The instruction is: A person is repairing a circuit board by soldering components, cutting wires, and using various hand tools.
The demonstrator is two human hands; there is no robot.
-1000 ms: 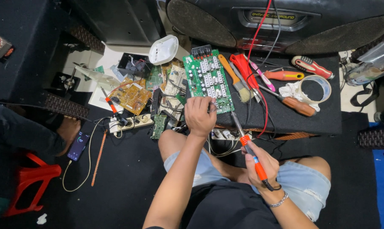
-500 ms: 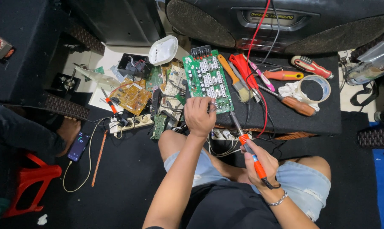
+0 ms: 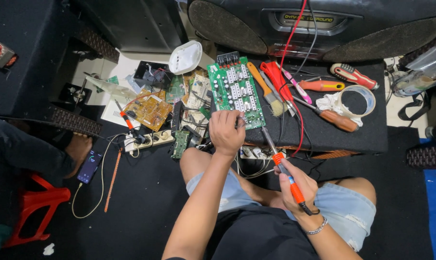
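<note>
Green rectangular circuit board (image 3: 237,91): flat on black cloth-covered bench (image 3: 353,137), near edge under left hand.
Left hand (image 3: 226,132): fingers curled, pressing on board's near end.
Right hand (image 3: 297,185): clenched around orange-handled soldering iron (image 3: 281,166), tip near board's lower corner.
Beside board: wooden-handled brush (image 3: 266,90), red pliers (image 3: 275,74).

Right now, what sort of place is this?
Likely an informal electronics repair spot on the floor: a soldering iron in the right hand, the left hand on a green circuit board, screwdrivers nearby.
</note>
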